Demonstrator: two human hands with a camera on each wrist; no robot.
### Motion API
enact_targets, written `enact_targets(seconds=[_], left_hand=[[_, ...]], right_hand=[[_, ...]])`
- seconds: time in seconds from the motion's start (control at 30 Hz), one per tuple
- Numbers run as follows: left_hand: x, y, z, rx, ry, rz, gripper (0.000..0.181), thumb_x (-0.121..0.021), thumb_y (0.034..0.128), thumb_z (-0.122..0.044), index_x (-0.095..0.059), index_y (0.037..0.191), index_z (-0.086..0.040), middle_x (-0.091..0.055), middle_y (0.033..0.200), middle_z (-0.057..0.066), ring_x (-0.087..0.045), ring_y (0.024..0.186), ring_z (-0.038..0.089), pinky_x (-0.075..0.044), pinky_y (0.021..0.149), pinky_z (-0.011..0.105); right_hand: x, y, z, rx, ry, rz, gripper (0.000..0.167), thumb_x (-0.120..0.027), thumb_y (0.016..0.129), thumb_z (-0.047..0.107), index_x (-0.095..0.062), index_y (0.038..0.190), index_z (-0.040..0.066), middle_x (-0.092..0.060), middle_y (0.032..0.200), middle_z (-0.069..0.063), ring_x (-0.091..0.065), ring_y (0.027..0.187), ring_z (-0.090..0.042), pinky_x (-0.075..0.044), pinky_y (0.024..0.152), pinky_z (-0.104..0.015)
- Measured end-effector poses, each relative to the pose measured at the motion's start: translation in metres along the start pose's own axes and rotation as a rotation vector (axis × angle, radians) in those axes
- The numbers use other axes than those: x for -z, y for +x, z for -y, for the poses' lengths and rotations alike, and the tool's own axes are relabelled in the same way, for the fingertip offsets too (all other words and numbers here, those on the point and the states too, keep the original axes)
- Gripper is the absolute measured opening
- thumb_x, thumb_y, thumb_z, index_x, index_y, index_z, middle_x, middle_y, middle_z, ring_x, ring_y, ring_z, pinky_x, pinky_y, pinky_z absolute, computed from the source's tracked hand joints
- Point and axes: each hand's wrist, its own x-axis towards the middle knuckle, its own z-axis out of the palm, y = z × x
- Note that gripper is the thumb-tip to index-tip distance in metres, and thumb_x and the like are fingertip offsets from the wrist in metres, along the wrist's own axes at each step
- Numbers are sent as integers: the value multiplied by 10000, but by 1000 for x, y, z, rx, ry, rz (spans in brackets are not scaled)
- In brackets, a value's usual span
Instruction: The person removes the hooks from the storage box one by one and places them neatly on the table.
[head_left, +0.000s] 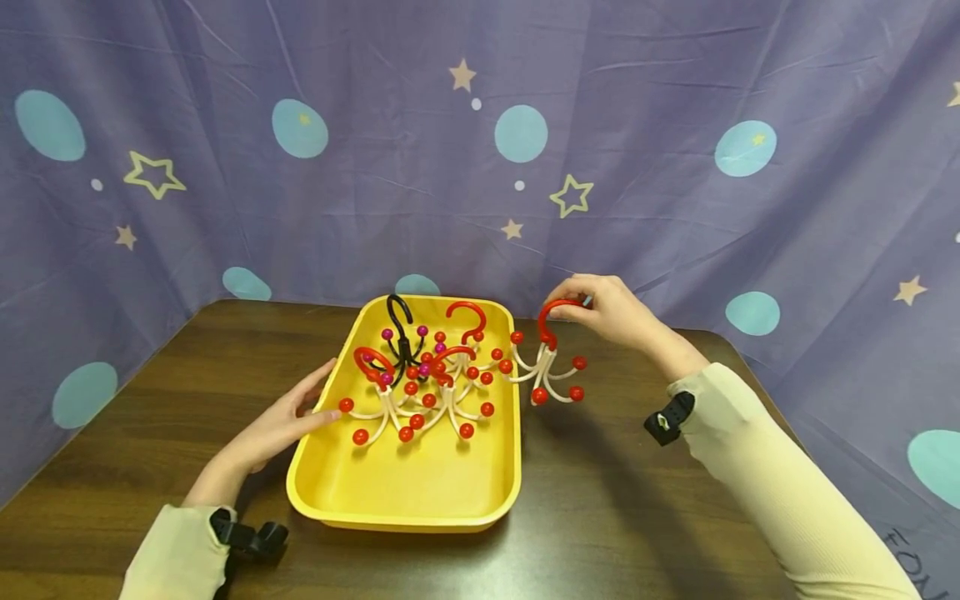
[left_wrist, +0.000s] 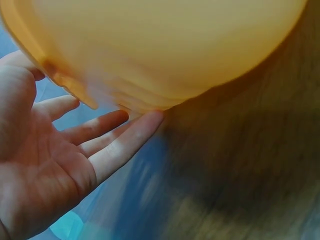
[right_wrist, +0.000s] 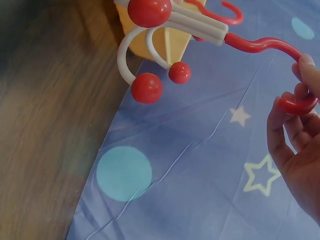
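The left hand (head_left: 279, 427) rests at the left side of the yellow tray (head_left: 420, 492), fingers fairly straight against its outer wall, thumb over the rim. Left of that hand, bench surface runs out to the bench's left edge.

Inside the tray, toward its far half, a black hanger (head_left: 404, 350) with purple balls stands farther left, and three red-hooked white hangers (head_left: 450, 397) with red balls crowd around it, arms overlapping. The tray's near floor shows bare yellow.

Just right of the right rim, the right hand (head_left: 609, 310) pinches the red hook of the held hanger (head_left: 545, 363), lifted with its arms splayed; its leftmost balls overlap the rim in the head view. More bench lies to the right, below the hand and sleeve (head_left: 795, 492).

The bench (head_left: 150, 417) is dark brown wood grain. Behind its far edge hangs a purple curtain (head_left: 390, 208) with blue ovals and stars.
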Motion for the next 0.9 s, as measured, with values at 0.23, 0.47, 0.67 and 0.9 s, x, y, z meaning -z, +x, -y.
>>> enact_targets(seconds=[0.23, 0.47, 0.67, 0.9], left_hand=[[-1, -1, -3, 14, 12, -16, 758, -555, 900, -190, -62, 1477, -176, -309, 1337, 350, -533, 1047, 375, -520, 764, 405], [2, -2, -5, -2, 46, -21, 748, -567, 894, -198, -97, 1474, -148, -329, 1338, 345, -517, 1073, 391, -517, 768, 401], [6, -4, -7, -21, 106, -31, 710, -563, 891, -196, -153, 1464, -111, -412, 1285, 293, -523, 1038, 294, -497, 757, 320], [7, -5, -6, -12, 80, -10, 715, -564, 889, -179, -145, 1464, -109, -405, 1285, 295, -538, 1034, 309, -504, 751, 321]], right_hand=[[0, 1, -15, -69, -20, -25, 102, -681, 808, 205, -700, 903, 173, -668, 814, 52, -547, 713, -96, -441, 651, -269], [-2, 2, -24, -112, -33, -35, 120, -682, 808, 212, -698, 909, 149, -659, 818, 21, -549, 736, -123, -435, 676, -288], [-8, 5, -33, -145, -70, -30, 129, -681, 808, 226, -699, 902, 141, -648, 798, 6, -543, 722, -135, -418, 671, -295], [-17, 5, -43, -210, -87, -24, 134, -673, 816, 237, -701, 907, 143, -619, 796, -16, -516, 702, -154, -399, 654, -304]])
